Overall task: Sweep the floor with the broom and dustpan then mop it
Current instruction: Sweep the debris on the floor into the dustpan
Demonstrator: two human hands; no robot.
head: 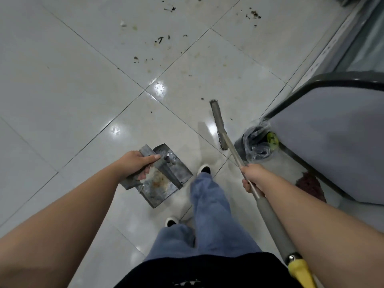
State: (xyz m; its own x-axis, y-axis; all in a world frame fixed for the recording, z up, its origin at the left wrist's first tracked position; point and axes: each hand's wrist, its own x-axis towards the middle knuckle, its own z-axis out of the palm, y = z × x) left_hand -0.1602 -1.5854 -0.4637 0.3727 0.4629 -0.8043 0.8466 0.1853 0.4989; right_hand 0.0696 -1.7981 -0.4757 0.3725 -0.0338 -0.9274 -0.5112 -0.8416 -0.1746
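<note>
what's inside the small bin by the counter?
The bin has a clear plastic liner, crumpled, with something yellow-green at its right edge. Anything deeper is hidden by the liner folds and the dark interior. The broom handle crosses its left rim.

You're holding a battered metal dustpan (164, 177) tilted above the floor, the broom (218, 125) angling bristles-down near scattered debris (160, 39).
</note>
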